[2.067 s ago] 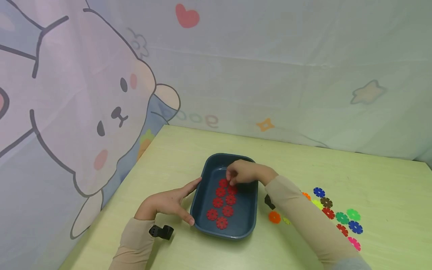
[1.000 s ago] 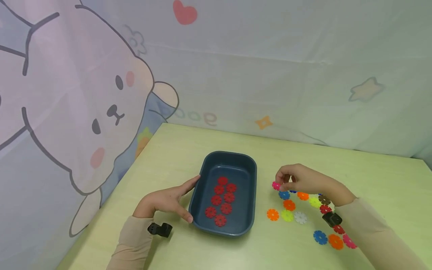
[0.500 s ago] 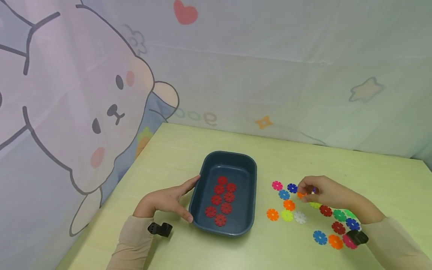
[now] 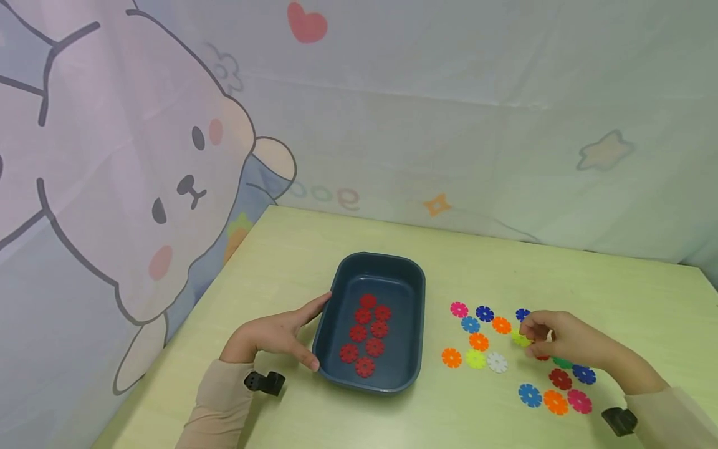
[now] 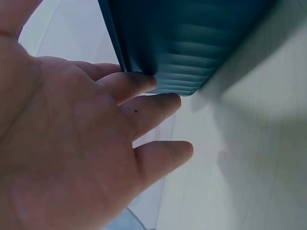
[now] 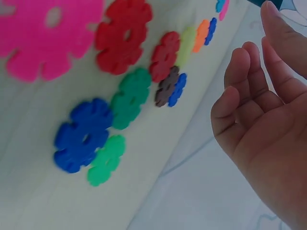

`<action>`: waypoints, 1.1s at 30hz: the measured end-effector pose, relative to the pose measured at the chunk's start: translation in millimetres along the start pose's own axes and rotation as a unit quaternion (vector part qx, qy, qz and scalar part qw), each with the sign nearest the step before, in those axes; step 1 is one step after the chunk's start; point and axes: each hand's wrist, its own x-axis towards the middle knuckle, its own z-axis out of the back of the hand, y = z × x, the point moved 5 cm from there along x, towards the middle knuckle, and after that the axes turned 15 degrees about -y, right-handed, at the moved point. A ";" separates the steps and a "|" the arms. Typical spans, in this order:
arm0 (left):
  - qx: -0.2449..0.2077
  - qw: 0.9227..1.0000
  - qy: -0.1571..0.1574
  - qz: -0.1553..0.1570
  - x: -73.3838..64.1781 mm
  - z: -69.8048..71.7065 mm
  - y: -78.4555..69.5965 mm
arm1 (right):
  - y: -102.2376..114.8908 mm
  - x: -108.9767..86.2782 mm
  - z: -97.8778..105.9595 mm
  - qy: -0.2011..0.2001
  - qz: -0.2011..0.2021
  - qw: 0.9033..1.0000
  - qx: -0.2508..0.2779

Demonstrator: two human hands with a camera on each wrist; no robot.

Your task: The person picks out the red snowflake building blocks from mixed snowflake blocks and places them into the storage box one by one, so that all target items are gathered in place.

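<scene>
A dark blue rectangular tray (image 4: 405,324) stands on the table with several red flower-shaped discs (image 4: 379,329) lying inside. My left hand (image 4: 273,335) rests on its left side, fingers extended; in the left wrist view the fingertips meet the tray wall (image 5: 187,43). Over the loose discs on the right hovers my right hand (image 4: 580,342), fingers loosely bent. The right wrist view shows that hand (image 6: 273,117) with nothing in it. Near it lie a yellow disc (image 4: 519,338), a red disc (image 4: 560,379) and a brown disc (image 6: 166,87), the brown one hidden in the head view.
More flower discs spread right of the tray: pink (image 4: 459,309), orange (image 4: 451,358), white (image 4: 497,362), light blue (image 4: 530,395) and others. A printed cloth (image 4: 392,125) hangs behind the table (image 4: 314,243).
My right hand has left the tray, passed over the pink disc, then shifted right and nearer across the loose discs, uncovering several. The left hand stays at the tray.
</scene>
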 end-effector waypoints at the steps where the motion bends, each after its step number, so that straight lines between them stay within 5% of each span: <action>1: 0.000 1.000 0.000 0.000 0.0 -0.1 -0.1 | -2.7 -1.3 -0.1 -0.001 -0.007 1.000 -0.003; 13: 0.002 1.000 -0.002 -0.002 -0.1 0.3 -1.0 | -29.3 -10.9 1.1 -0.021 -0.031 0.999 -0.035; 33: 0.001 1.000 -0.003 0.002 0.9 -0.4 1.5 | -42.1 -10.7 -3.5 -0.016 -0.087 0.993 -0.074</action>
